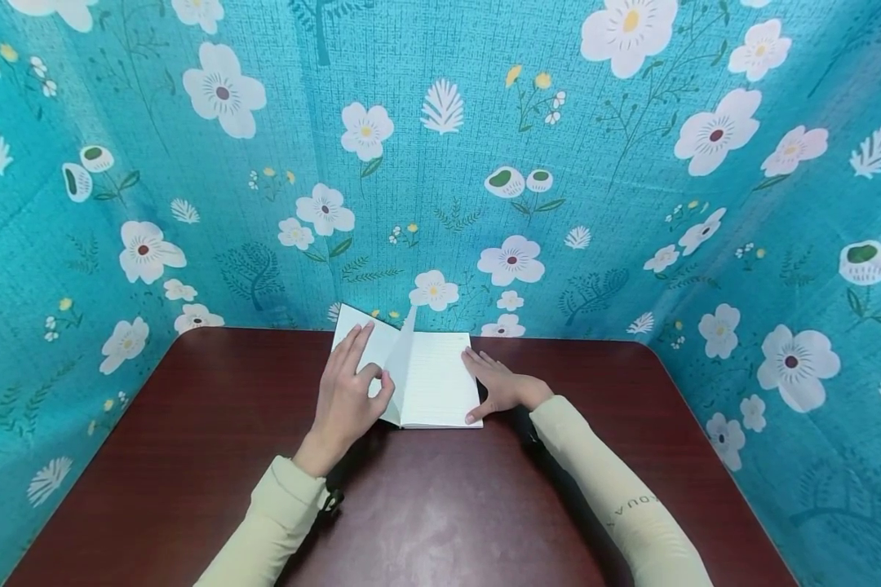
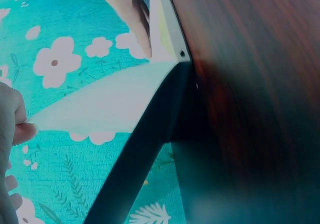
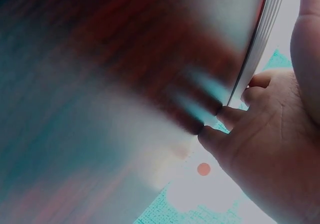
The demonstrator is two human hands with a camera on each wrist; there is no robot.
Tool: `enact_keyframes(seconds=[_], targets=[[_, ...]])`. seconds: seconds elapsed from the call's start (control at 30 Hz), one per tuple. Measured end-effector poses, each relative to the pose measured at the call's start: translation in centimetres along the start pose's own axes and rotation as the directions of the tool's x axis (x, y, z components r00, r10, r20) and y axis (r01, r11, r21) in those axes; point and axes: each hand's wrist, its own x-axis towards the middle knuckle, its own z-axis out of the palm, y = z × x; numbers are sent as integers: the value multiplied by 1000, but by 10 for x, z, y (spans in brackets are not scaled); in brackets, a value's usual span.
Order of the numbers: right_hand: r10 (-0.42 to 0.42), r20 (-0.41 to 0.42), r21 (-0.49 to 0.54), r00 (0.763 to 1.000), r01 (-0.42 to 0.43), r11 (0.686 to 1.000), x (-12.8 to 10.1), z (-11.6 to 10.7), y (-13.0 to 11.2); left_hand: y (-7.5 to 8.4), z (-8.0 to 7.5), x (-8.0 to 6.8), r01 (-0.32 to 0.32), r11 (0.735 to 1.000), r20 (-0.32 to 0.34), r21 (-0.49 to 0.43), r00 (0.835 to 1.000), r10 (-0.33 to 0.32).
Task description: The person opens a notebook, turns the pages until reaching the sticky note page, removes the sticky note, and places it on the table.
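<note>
An open lined notebook (image 1: 433, 383) lies at the far middle of the dark red table (image 1: 440, 505). One page (image 1: 402, 359) stands half turned above the spine. My left hand (image 1: 377, 377) rests on the left side, and its thumb and forefinger pinch that page's edge; the left wrist view shows the lifted page (image 2: 100, 108) meeting my fingertips (image 2: 17, 131). With straight fingers, my right hand (image 1: 493, 381) lies flat on the right page's outer edge. In the right wrist view, its fingers (image 3: 225, 116) touch the stacked page edges (image 3: 260, 33).
A teal cloth printed with white flowers (image 1: 440, 163) walls the table in behind and on both sides. The table's rounded far corners (image 1: 191, 334) meet the cloth. Bare wood stretches from the notebook to the near edge, crossed by my two cream sleeves (image 1: 617, 497).
</note>
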Motion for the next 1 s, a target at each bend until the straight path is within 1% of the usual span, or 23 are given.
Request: enact_keyframes(seconds=[0.13, 0.27, 0.37, 0.43, 0.53, 0.67, 0.77, 0.9, 0.93, 1.0], targets=[[5, 8, 0, 1000, -5, 1000, 1, 1, 0, -7, -7, -2, -25, 999, 22, 27, 999, 25], [4, 2, 6, 1000, -4, 1000, 1, 1, 1, -14, -14, -5, -62, 995, 49, 79, 997, 58], [1, 0, 6, 1000, -1, 1000, 0, 1, 1, -20, -20, -9, -66, 992, 68, 105, 996, 59], [1, 3, 6, 1000, -1, 1000, 0, 1, 1, -24, -22, -14, -56, 992, 78, 111, 996, 47], [7, 2, 16, 1000, -7, 1000, 0, 2, 1, -31, -23, -20, -29, 995, 82, 91, 996, 22], [14, -3, 19, 1000, -13, 1000, 1, 2, 2, -39, -23, -30, 29, 998, 82, 62, 996, -34], [13, -3, 11, 1000, -13, 1000, 2, 3, 2, -43, -26, -37, 74, 995, 103, 67, 991, -80], [10, -1, 6, 1000, -10, 1000, 2, 3, 3, -46, -30, -47, 135, 987, 158, 92, 976, -148], [8, -1, 7, 1000, -8, 1000, 2, 3, 3, -47, -30, -49, 152, 983, 173, 99, 970, -168], [10, 2, 8, 1000, -10, 1000, 1, 2, 2, -48, -31, -52, 190, 975, 212, 118, 954, -212]])
